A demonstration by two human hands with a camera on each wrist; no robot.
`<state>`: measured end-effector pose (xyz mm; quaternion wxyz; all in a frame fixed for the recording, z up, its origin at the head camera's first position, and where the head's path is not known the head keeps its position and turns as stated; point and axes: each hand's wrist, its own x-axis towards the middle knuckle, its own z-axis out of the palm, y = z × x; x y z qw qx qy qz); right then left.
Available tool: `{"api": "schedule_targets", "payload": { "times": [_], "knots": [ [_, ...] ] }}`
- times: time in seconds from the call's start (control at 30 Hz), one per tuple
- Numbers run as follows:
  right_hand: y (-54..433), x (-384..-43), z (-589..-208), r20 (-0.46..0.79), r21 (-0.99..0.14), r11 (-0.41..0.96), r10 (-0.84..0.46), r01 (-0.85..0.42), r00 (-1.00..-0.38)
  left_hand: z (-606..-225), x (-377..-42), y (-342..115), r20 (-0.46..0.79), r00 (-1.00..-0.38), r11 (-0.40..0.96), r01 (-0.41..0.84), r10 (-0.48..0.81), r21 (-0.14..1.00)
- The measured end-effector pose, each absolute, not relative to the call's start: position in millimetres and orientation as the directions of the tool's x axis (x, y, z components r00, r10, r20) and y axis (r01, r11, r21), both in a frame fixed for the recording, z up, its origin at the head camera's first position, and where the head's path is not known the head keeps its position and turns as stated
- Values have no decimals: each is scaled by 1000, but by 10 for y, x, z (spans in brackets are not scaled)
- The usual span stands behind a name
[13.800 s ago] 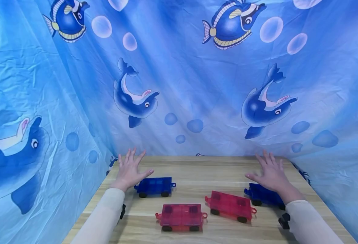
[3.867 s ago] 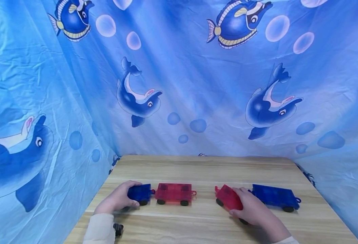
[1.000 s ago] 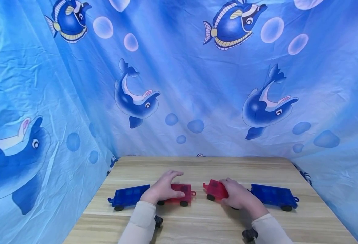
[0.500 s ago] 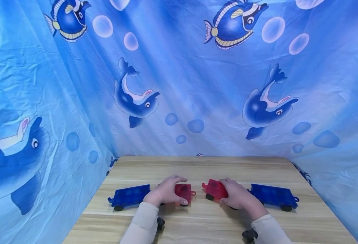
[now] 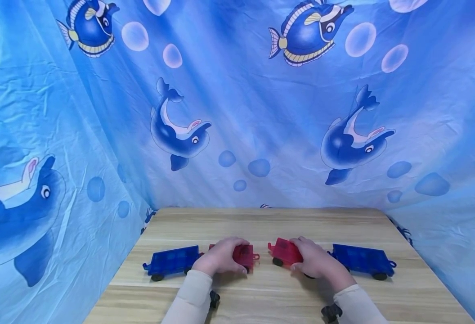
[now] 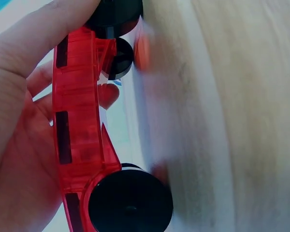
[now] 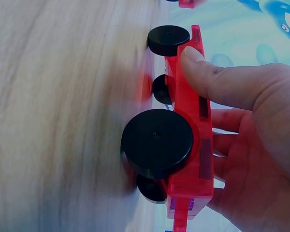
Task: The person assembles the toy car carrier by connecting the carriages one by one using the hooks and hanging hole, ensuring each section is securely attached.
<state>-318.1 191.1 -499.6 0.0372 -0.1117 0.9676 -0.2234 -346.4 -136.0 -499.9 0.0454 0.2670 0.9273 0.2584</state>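
Your left grip grasps the left red wagon, the thumb along its near side and the fingers on the far side. Your right grip likewise clasps the right red wagon, thumb against its near side. Both stand on the wood-grained table, apart: the ring of the left one faces the hook of the right one across a gap. To your left, the left blue wagon sits slantwise; to your right, the right blue wagon. Whether either is coupled to its red neighbour cannot be told. Behind hangs a blue curtain printed with dolphins and fish.
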Motion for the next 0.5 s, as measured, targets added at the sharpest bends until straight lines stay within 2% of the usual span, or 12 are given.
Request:
{"api": "schedule_targets", "payload": {
  "times": [0.23,0.5],
  "knots": [
    [1923,-3182,-4997,-17,-440,874,-239,-207,-971,-4997,-3488,-1406,40,-851,689,451,524,568],
    [1921,-3172,-4983,-16,-443,866,-266,-231,-964,-4964,-3508,-1517,15,-875,681,388,485,621]
  ]
}}
